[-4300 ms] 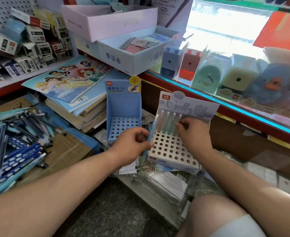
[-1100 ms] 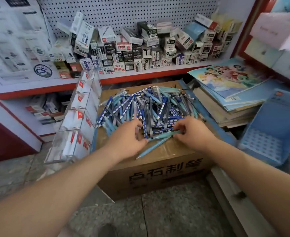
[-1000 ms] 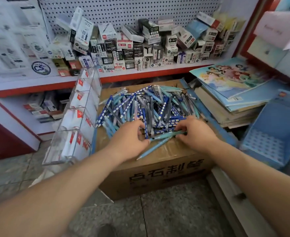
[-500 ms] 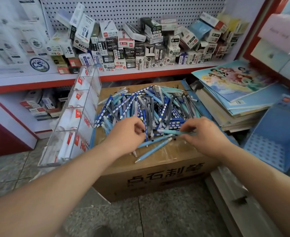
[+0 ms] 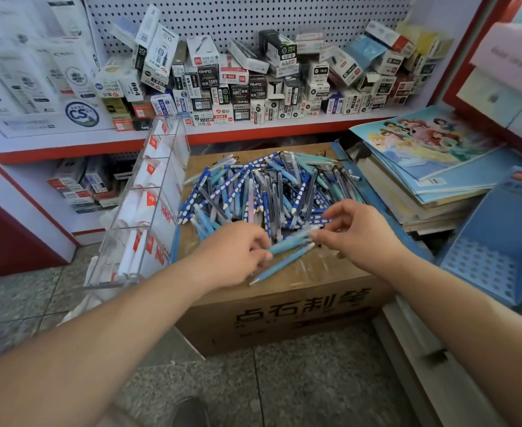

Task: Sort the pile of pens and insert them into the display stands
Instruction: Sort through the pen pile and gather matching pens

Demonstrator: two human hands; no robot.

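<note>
Lifting off the pile of pens (image 5: pixel 269 192) on the cardboard box (image 5: pixel 284 312), the right hand (image 5: pixel 358 232) now pinches one end of a light-blue pen (image 5: pixel 290 241); the left hand (image 5: pixel 235 257) curls round the other. Insertion into the display stand (image 5: pixel 493 248) remains pending.

A white pegboard wall (image 5: pixel 284 20) is fronted by a red-edged shelf (image 5: pixel 253 135); the floor (image 5: pixel 315 380) is laid in speckled grey stone.

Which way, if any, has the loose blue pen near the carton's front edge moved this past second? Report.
No. The loose blue pen lies on the same diagonal above the printed characters on the carton.
</note>
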